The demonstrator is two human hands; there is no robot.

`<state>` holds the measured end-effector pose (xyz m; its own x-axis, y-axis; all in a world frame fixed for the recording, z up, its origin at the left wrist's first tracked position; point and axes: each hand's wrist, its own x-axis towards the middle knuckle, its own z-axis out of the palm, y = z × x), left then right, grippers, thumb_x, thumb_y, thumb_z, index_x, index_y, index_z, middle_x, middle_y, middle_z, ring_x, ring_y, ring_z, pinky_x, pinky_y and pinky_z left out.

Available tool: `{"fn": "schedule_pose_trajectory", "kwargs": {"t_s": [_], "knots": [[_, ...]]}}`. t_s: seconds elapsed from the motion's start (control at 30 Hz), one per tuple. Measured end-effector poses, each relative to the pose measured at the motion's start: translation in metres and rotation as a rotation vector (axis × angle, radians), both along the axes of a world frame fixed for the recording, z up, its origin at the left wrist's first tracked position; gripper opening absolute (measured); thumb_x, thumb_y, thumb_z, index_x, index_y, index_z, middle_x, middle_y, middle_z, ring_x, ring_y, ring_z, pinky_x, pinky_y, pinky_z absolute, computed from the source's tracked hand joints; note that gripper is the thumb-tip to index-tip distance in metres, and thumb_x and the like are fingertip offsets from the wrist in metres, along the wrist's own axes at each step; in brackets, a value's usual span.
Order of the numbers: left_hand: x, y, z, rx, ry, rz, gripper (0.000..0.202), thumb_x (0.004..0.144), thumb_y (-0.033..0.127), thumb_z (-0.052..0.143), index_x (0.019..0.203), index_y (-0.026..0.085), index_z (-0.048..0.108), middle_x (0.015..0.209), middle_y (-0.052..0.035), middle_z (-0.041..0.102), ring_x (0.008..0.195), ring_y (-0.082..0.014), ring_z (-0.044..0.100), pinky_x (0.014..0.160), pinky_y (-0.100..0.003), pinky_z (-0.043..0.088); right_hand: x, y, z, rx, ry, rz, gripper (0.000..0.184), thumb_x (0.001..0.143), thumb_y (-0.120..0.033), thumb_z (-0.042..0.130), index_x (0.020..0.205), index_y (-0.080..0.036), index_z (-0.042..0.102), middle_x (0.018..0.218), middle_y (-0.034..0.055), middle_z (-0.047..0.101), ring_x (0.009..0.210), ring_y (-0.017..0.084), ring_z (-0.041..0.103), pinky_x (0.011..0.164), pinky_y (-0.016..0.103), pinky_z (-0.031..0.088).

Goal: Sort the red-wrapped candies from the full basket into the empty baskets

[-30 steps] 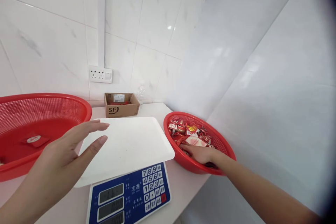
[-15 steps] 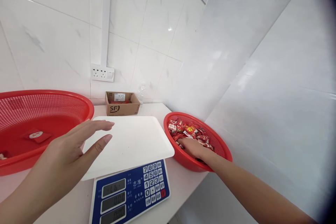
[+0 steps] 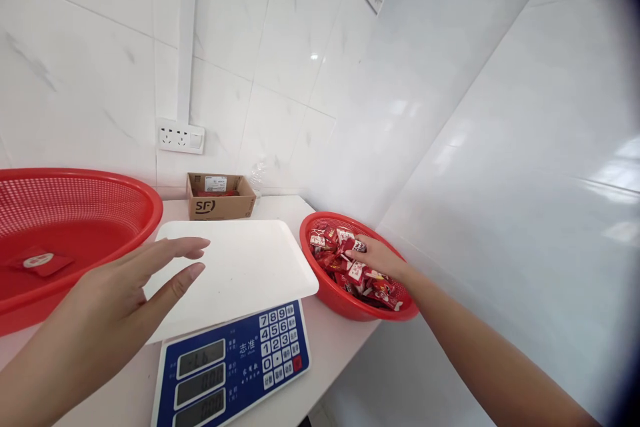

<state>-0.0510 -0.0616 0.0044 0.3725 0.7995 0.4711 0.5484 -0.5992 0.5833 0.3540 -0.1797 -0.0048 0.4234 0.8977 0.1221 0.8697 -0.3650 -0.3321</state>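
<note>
My left hand (image 3: 125, 300) is held over the left side of the white weighing pan (image 3: 250, 267), thumb and fingers apart with nothing between them. Below that pan sits the blue keypad body of the digital scale (image 3: 240, 360). On the right, a red plastic basket (image 3: 333, 301) holds many small red-wrapped packets (image 3: 327, 260). Over the packets at its far side, my right hand (image 3: 383, 259) pinches a red and white packet (image 3: 354, 248) between thumb and fingers. Part of that packet is hidden by the fingers.
A larger red basket (image 3: 150, 208) at the left contains a red packet with a white label (image 3: 39, 260). Behind the scale are a small cardboard box (image 3: 223, 207) and a clear plastic bottle (image 3: 258, 177). Tiled walls close off the back and right, with a socket (image 3: 181, 137) low down.
My right hand has risen from among the packets and now has a packet between its fingers. The left hand keeps its open pose. The view has turned slightly to the right.
</note>
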Motion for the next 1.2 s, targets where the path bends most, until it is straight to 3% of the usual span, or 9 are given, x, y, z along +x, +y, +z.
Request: {"fn": "schedule_pose_trajectory", "kwargs": {"t_s": [0.17, 0.33, 0.47, 0.6, 0.73, 0.87, 1.07, 1.2], "knots": [[-0.003, 0.002, -0.003, 0.005, 0.107, -0.021, 0.039, 0.080, 0.062, 0.040, 0.105, 0.038, 0.058, 0.101, 0.0071, 0.068, 0.063, -0.0172, 0.063, 0.062, -0.029, 0.049, -0.001, 0.004, 0.009, 0.097, 0.029, -0.128, 0.029, 0.080, -0.028, 0.052, 0.107, -0.020, 0.054, 0.105, 0.0044, 0.064, 0.094, 0.021, 0.059, 0.083, 0.032, 0.044], [-0.001, 0.008, -0.009, 0.043, 0.074, -0.072, 0.042, 0.078, 0.063, 0.040, 0.104, 0.036, 0.060, 0.102, 0.0015, 0.069, 0.049, -0.0162, 0.058, 0.055, -0.030, 0.049, -0.019, 0.014, 0.024, 0.124, -0.009, -0.153, 0.028, 0.082, -0.036, 0.049, 0.103, -0.018, 0.055, 0.098, 0.0053, 0.064, 0.086, 0.021, 0.059, 0.077, 0.031, 0.044], [0.006, 0.006, -0.012, 0.008, 0.084, -0.152, 0.042, 0.080, 0.059, 0.041, 0.107, 0.034, 0.060, 0.106, -0.0015, 0.067, 0.060, -0.0197, 0.062, 0.064, -0.033, 0.051, -0.065, 0.031, 0.033, 0.126, 0.101, 0.106, 0.026, 0.082, -0.038, 0.050, 0.103, -0.023, 0.053, 0.097, 0.0005, 0.064, 0.085, 0.018, 0.059, 0.073, 0.027, 0.045], [0.017, 0.000, -0.015, -0.014, 0.125, -0.247, 0.039, 0.086, 0.048, 0.039, 0.116, 0.029, 0.056, 0.115, -0.0050, 0.063, 0.095, -0.0251, 0.061, 0.082, -0.037, 0.048, -0.125, 0.056, 0.030, -0.032, 0.175, 0.362, 0.022, 0.080, -0.035, 0.053, 0.100, -0.024, 0.053, 0.083, -0.0023, 0.062, 0.069, 0.014, 0.057, 0.057, 0.023, 0.046], [0.023, 0.001, -0.020, 0.063, 0.182, -0.342, 0.038, 0.089, 0.036, 0.041, 0.126, 0.027, 0.046, 0.124, -0.0063, 0.055, 0.112, -0.0244, 0.051, 0.089, -0.039, 0.044, -0.169, 0.081, 0.022, -0.226, 0.296, 0.513, 0.043, 0.080, -0.034, 0.054, 0.122, -0.033, 0.044, 0.090, -0.0010, 0.059, 0.058, 0.010, 0.053, 0.044, 0.019, 0.044], [0.022, 0.003, -0.023, 0.144, 0.265, -0.371, 0.032, 0.088, 0.026, 0.045, 0.120, 0.023, 0.048, 0.124, -0.0085, 0.052, 0.117, -0.0257, 0.044, 0.094, -0.043, 0.040, -0.184, 0.095, 0.021, -0.227, 0.229, 0.592, 0.068, 0.081, -0.030, 0.055, 0.139, -0.039, 0.021, 0.112, 0.0028, 0.053, 0.061, 0.008, 0.054, 0.057, 0.024, 0.048], [0.018, 0.004, -0.022, 0.023, 0.448, -0.446, 0.019, 0.087, 0.018, 0.041, 0.097, 0.018, 0.058, 0.102, -0.0084, 0.061, 0.098, -0.0241, 0.054, 0.084, -0.040, 0.044, -0.176, 0.090, 0.020, -0.240, 0.241, 0.530, 0.060, 0.080, -0.025, 0.055, 0.136, -0.028, 0.035, 0.125, 0.0067, 0.048, 0.090, 0.016, 0.056, 0.080, 0.031, 0.048], [0.015, 0.008, -0.023, 0.027, 0.473, -0.445, 0.027, 0.086, 0.013, 0.037, 0.098, 0.018, 0.060, 0.105, -0.0085, 0.059, 0.100, -0.0231, 0.053, 0.083, -0.036, 0.044, -0.166, 0.083, 0.009, -0.175, 0.220, 0.589, 0.052, 0.080, -0.023, 0.054, 0.130, -0.027, 0.043, 0.132, 0.0042, 0.042, 0.116, 0.019, 0.044, 0.094, 0.034, 0.041]]}}
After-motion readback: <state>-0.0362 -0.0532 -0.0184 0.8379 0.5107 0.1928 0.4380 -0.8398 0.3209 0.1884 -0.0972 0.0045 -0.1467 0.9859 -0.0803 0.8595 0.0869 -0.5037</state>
